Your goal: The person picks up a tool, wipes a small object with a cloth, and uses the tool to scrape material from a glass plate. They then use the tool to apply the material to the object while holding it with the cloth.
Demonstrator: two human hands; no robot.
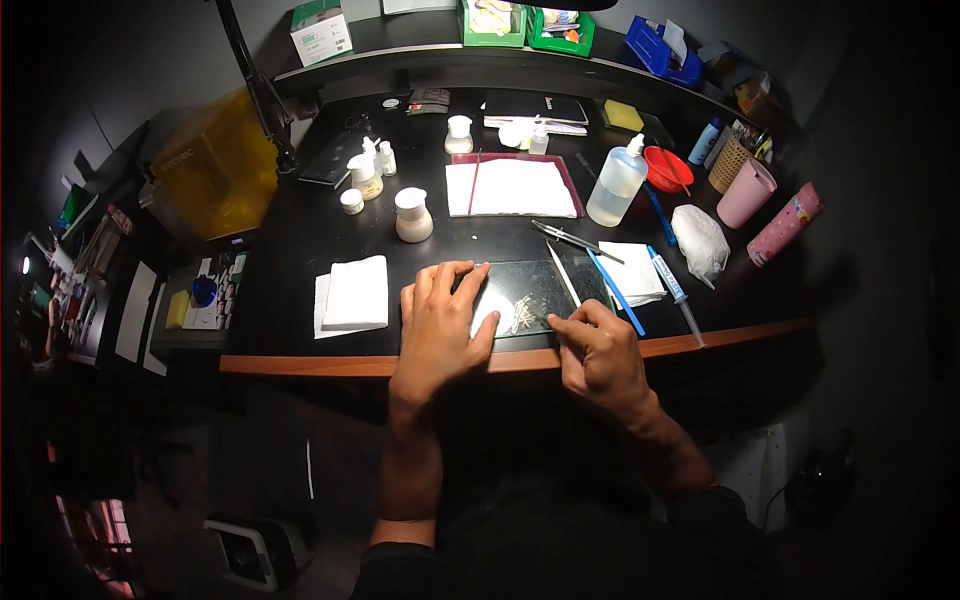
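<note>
A glass plate (545, 275) lies near the front edge of the black table, with a heap of small pale pieces (527, 312) on it. My left hand (440, 315) rests at the plate's left side, its fingers spread and nothing visible in them. At the plate's front right corner is my right hand (603, 355), fingers curled together; what they hold, if anything, is too small to name. A thin white-tipped tool (563, 272) lies slanted just beyond my right hand. Beside it are a blue stick (616, 292) and black tweezers (575, 240).
Folded white tissues (355, 293) lie left, another stack (635, 272) right with a syringe (676, 290). Behind stand a jar (413, 217), a paper-covered tray (510, 188), a clear bottle (617, 185), a red bowl (667, 170) and a white bag (700, 243). The wooden edge (310, 366) runs in front.
</note>
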